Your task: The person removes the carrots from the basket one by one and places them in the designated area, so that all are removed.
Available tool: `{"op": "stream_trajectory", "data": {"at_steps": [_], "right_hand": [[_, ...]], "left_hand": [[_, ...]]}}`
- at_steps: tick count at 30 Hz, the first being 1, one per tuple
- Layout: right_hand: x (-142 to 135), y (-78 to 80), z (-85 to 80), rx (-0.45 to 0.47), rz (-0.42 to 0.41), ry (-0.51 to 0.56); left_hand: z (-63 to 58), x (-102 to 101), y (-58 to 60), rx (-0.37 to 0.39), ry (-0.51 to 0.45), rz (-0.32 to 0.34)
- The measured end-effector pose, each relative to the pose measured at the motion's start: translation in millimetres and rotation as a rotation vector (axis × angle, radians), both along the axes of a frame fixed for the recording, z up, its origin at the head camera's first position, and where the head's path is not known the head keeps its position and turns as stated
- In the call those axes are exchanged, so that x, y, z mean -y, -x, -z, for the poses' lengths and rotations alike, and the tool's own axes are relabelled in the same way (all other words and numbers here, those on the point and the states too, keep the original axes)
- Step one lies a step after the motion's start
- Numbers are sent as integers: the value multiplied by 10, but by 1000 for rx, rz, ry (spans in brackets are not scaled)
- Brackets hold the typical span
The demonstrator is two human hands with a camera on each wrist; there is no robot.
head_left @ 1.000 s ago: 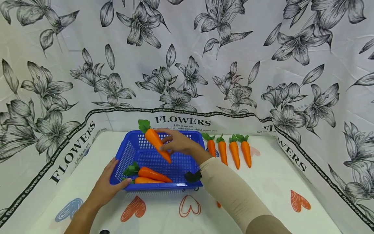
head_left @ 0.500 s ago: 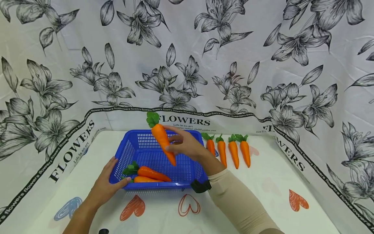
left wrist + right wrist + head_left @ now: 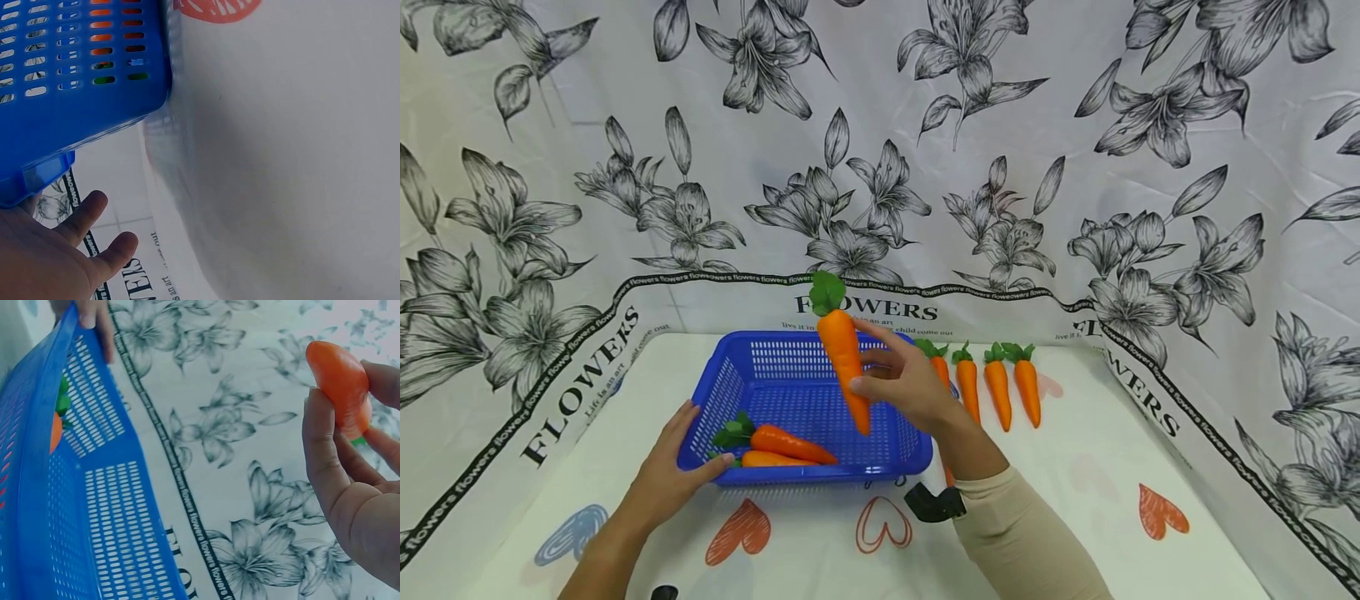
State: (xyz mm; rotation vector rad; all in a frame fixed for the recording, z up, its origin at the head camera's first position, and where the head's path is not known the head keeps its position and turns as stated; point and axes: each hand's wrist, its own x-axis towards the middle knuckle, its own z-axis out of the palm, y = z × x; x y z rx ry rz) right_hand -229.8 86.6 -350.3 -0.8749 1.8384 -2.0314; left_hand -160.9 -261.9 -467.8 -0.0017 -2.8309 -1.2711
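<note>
In the head view my right hand (image 3: 910, 383) pinches an orange carrot (image 3: 844, 354) between thumb and fingers, its green leafy top up and its tip slanting down over the blue basket (image 3: 820, 473). The right wrist view shows the same carrot (image 3: 340, 381) end-on in the fingertips. My left hand (image 3: 673, 467) holds the basket's left front corner, thumb over the rim and fingers outside. Seen from the left wrist, two fingers (image 3: 115, 256) stretch out beside the slotted wall. Two carrots (image 3: 790, 444) lie inside along the basket's front left, leaves to the left.
Right of the basket, several carrots (image 3: 997, 392) lie side by side on the white table, leaves toward the back. My right forearm and wrist partly cover others there. A flower-printed cloth (image 3: 880, 208) rises behind the table and at both sides.
My right hand has moved to the right with the carrot, from over the basket's middle toward its right side, and the carrot has turned more upright. The left hand stays at the corner.
</note>
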Motion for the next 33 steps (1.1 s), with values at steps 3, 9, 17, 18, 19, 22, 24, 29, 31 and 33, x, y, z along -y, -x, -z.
{"op": "stream_trajectory", "data": {"at_steps": [3, 9, 17, 18, 19, 22, 24, 29, 31, 33], "right_hand": [[-47, -56, -7, 13, 6, 45], [-145, -147, -4, 16, 43, 63], [-287, -302, -46, 12, 71, 107], [-304, -325, -58, 15, 77, 111], [-319, -345, -69, 14, 83, 110], [-363, -396, -96, 10, 88, 117], [-393, -422, -104, -3, 91, 124], [-457, -473, -99, -40, 95, 145], [-488, -494, -88, -44, 93, 161], [-526, -517, -73, -41, 92, 174]], "left_hand": [[2, 3, -5, -11, -9, 3], [-10, -5, -20, -20, -7, 7], [-34, -22, -24, -9, 4, 7], [-35, -23, -21, -5, 6, 7], [-35, -21, -19, -1, 9, 5], [-32, -17, -13, 11, 15, 0], [-28, -14, -15, 12, 14, -1], [-17, -7, -10, 12, 17, -1], [-14, -8, -7, 14, 17, -2], [-12, -11, -6, 12, 15, -1]]}}
